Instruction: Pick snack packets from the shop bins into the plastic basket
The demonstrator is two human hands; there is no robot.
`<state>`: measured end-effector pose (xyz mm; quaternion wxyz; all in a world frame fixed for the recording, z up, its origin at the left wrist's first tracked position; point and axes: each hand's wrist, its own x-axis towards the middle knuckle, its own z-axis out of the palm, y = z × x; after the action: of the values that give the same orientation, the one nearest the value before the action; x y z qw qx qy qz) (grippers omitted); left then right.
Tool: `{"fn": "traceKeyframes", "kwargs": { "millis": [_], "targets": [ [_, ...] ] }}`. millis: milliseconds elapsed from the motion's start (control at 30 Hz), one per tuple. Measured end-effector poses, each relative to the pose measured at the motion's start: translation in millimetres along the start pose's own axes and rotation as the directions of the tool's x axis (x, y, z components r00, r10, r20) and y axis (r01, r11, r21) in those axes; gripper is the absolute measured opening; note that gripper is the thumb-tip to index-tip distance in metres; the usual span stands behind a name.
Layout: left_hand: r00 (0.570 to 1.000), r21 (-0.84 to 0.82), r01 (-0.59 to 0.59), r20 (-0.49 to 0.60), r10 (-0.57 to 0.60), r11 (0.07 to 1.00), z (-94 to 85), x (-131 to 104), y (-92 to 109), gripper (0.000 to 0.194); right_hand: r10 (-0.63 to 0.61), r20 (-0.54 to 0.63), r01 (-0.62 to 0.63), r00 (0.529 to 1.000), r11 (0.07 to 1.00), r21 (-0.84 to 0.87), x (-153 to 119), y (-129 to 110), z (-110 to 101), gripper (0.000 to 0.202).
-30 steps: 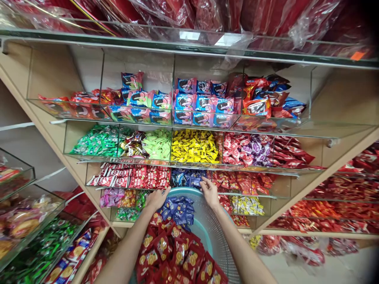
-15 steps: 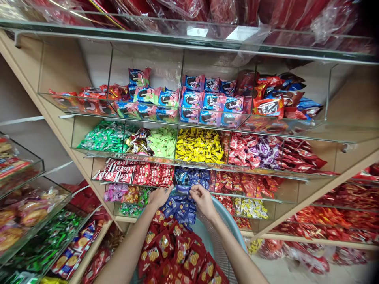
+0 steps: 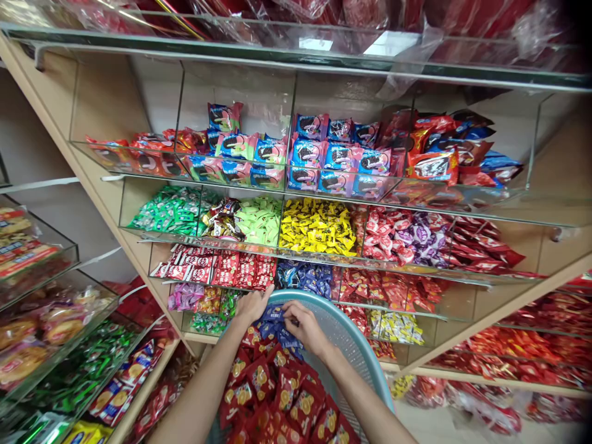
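Note:
A large light-blue plastic basket [image 3: 365, 345] with a perforated wall sits below the shelves, tilted toward me. Red packets [image 3: 289, 394] with an orange-slice print fill its near part, and small blue candy packets [image 3: 272, 330] lie at its far side. My left hand [image 3: 251, 307] is closed at the basket's far left rim, its fingertips partly hidden. Over the blue packets is my right hand [image 3: 305, 327], fingers curled in a pinch beside a blue packet; exactly what lies between the fingertips is hard to see.
Just beyond the basket, a glass-fronted shelf compartment holds more blue packets [image 3: 314, 279]. Yellow candies [image 3: 319, 227], red-and-white packets [image 3: 217, 266] and blue-pink snack packs [image 3: 342, 157] fill other compartments. Glass bins of green packets [image 3: 83, 370] stand at left. Plastic bags [image 3: 481, 407] lie low at right.
My right hand has drawn back from the shelf edge, down and left into the basket over the blue packets. My left hand stays near the rim. The view has shifted slightly.

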<state>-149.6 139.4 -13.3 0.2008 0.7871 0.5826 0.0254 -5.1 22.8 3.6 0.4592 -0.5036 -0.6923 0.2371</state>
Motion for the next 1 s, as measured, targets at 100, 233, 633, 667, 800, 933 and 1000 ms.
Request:
{"fn": "traceKeyframes", "kwargs": {
  "millis": [100,233,633,667,800,933,1000],
  "targets": [
    [1.000,-0.006,0.006,0.010,-0.006,1.000,-1.5,-1,1,0.081,-0.047,0.025,0.048,0.999,0.998,-0.046,-2,2,6,0.012],
    [1.000,-0.006,-0.002,0.025,0.002,1.000,-3.3,-1,1,0.079,-0.041,0.044,0.045,0.998,0.994,-0.097,-4,1,12,0.015],
    [1.000,-0.016,-0.017,0.016,0.018,1.000,2.1,3,-3,0.083,0.034,-0.062,-0.056,0.997,0.923,-0.381,6,-4,-11,0.025],
    [1.000,-0.022,-0.017,0.015,0.017,1.000,2.9,4,-4,0.083,0.057,-0.115,-0.100,0.992,0.905,-0.412,9,0,-19,0.025],
    [0.999,-0.030,-0.009,0.030,0.010,1.000,5.6,6,-6,0.083,0.296,-0.301,-0.421,0.907,0.684,-0.596,23,22,-55,0.024],
    [0.999,-0.010,-0.012,0.031,0.012,1.000,5.5,5,-5,0.081,0.604,-0.329,-0.606,0.726,0.335,-0.721,43,47,-77,0.023],
    [1.000,-0.008,-0.011,0.020,0.011,1.000,4.5,4,-4,0.079,0.672,-0.319,-0.622,0.669,0.269,-0.736,53,55,-79,0.022]
  ]
}}
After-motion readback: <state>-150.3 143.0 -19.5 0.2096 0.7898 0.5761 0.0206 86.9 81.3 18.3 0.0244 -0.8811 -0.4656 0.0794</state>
